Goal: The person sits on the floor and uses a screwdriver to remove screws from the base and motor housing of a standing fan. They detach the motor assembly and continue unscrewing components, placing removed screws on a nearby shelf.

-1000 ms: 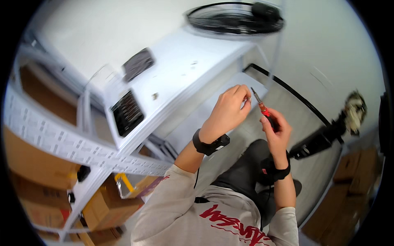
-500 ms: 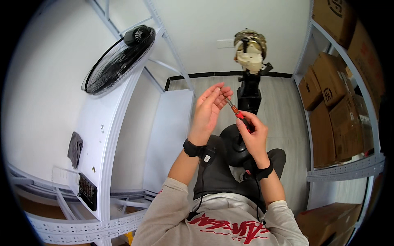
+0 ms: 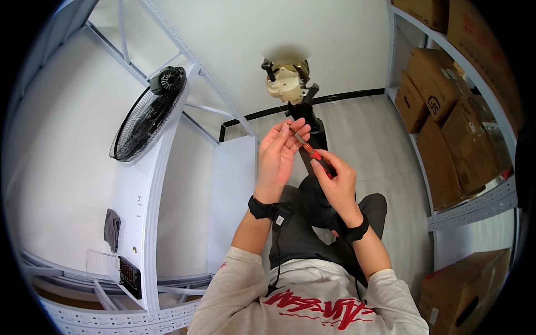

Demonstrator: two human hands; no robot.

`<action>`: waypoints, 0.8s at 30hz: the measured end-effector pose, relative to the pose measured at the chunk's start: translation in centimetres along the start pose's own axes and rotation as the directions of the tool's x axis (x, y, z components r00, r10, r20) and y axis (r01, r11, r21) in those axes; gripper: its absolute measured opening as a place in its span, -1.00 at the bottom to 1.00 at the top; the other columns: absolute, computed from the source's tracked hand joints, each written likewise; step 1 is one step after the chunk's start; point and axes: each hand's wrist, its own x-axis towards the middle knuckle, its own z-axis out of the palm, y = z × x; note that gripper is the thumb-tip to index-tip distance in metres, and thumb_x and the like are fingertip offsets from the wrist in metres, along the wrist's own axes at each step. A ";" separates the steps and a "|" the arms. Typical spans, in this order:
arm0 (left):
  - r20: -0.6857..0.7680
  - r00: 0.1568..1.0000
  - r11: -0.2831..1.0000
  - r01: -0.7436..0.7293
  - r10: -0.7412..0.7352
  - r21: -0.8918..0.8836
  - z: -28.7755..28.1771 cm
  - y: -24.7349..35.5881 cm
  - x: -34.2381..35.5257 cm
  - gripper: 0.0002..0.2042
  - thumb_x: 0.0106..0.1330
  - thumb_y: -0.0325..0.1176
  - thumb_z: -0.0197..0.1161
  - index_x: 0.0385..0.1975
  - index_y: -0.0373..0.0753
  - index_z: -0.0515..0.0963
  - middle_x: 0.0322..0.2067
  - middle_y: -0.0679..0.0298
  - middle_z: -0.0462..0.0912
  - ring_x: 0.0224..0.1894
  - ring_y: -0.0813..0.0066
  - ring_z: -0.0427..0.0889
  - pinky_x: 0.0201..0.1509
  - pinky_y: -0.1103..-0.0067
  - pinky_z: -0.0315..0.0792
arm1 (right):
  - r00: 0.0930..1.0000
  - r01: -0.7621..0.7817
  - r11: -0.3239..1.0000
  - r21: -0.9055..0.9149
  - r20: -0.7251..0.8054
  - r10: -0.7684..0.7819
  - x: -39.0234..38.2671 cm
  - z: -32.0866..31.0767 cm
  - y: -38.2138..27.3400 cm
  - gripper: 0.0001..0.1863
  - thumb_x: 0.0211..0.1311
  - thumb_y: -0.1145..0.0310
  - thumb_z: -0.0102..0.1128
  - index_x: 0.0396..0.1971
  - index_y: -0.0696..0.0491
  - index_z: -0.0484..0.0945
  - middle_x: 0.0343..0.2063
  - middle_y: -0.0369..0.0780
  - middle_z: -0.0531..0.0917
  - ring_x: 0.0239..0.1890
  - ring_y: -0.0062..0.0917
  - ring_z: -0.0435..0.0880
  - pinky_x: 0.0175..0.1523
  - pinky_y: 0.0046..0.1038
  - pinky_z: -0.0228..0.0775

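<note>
My right hand (image 3: 338,181) grips the red and black handle of a screwdriver (image 3: 314,153), its shaft pointing up and left. At the tip, the thumb and forefinger of my left hand (image 3: 277,156) are pinched together, with the other fingers spread behind. Whatever small thing they pinch cannot be made out. Just beyond my hands stands a fan with its motor bared: a cream motor housing (image 3: 286,88) on a black column (image 3: 318,139). Its dark base sits between my knees, partly hidden by my right hand and forearm.
On the white shelf at left lie a fan grille with blades (image 3: 137,125), a grey cloth (image 3: 111,229), small metal parts (image 3: 139,205) and a black bit case (image 3: 129,277) with a clear lid. Cardboard boxes (image 3: 441,84) fill the right rack.
My view has swung, so the fan motor appears further left and lower, and the shelf has shifted. Both hands keep the same hold, the screwdriver still meeting the left fingertips.
</note>
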 end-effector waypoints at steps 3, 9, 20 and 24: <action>0.032 0.999 1.000 0.014 -0.014 -0.009 0.6 -0.8 0.1 -0.78 0.46 -0.31 0.10 -0.06 -0.32 0.44 0.00 0.01 0.58 0.08 0.17 0.59 0.23 0.28 0.46 | 0.999 0.024 0.999 -0.025 -0.027 -0.025 -0.1 -1.2 0.1 -0.74 0.16 0.39 0.33 -0.13 0.07 0.66 -0.40 -0.17 0.69 -0.48 -0.48 0.62 -0.33 -0.52 0.43; 0.080 0.996 0.999 0.048 -0.049 0.006 0.4 -1.2 0.0 -0.79 0.46 -0.32 0.11 -0.08 -0.32 0.45 0.00 0.01 0.59 0.08 0.15 0.59 0.22 0.28 0.48 | 0.998 0.030 0.999 -0.040 -0.062 -0.033 -0.9 -1.8 0.9 -0.74 0.15 0.37 0.33 -0.13 0.07 0.67 -0.45 -0.16 0.67 -0.52 -0.47 0.59 -0.39 -0.50 0.39; 0.076 0.997 0.944 0.000 -0.026 0.329 -0.5 -0.1 1.2 -0.72 0.44 -0.34 0.13 -0.08 -0.48 0.45 -0.10 -0.07 0.64 -0.09 0.21 0.70 -0.02 0.49 0.62 | 0.961 0.138 0.935 -0.325 -0.184 -0.206 -1.6 0.5 1.2 -0.72 0.13 0.45 0.36 -0.11 0.02 0.68 -0.53 -0.21 0.61 -0.60 -0.47 0.53 -0.48 -0.47 0.36; 0.068 0.997 0.966 0.018 -0.036 0.259 -1.4 0.1 1.9 -0.73 0.43 -0.33 0.16 -0.10 -0.46 0.47 -0.14 -0.05 0.66 -0.10 0.22 0.71 -0.02 0.48 0.62 | 0.944 0.209 0.887 -0.411 -0.153 -0.293 -0.9 1.2 1.5 -0.70 0.11 0.46 0.37 -0.11 0.00 0.68 -0.52 -0.24 0.61 -0.61 -0.48 0.53 -0.48 -0.46 0.37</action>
